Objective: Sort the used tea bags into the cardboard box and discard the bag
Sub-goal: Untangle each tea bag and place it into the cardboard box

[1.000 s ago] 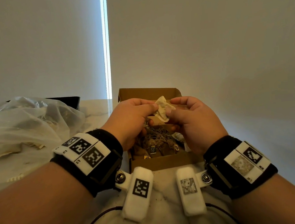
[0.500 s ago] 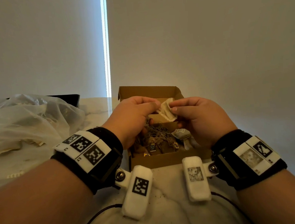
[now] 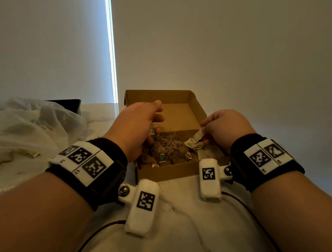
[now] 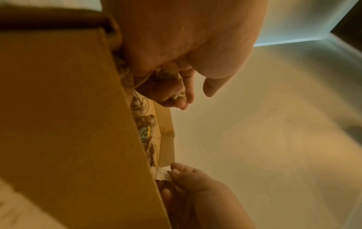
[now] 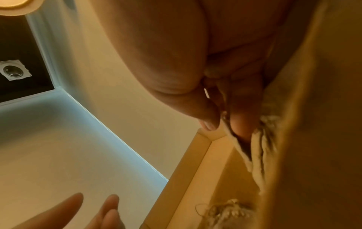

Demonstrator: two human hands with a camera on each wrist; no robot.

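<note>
An open cardboard box (image 3: 165,173) stands in the middle of the table, with a brown pile of used tea bags (image 3: 169,147) and their strings inside. My left hand (image 3: 158,111) hovers over the box's left side, thumb and forefinger stretched out. Its lower fingers (image 4: 186,93) curl round a pale scrap of tea bag (image 4: 177,95). At the box's right wall my right hand (image 3: 203,128) pinches a pale, crumpled tea bag (image 3: 196,138) between thumb and forefinger. The right wrist view shows this tea bag (image 5: 240,148) hanging into the box (image 5: 195,162).
A crumpled clear plastic bag (image 3: 21,128) with more pale tea bags lies at the left, with a dark object (image 3: 67,105) behind it. A wall stands close behind and to the right of the box. The white table (image 3: 179,225) carries crumbs and a thin cable.
Both hands pinched one pale tea bag above the box. They have since parted and dropped: the left over the box's left side, the right to its right wall with the pale bag.
</note>
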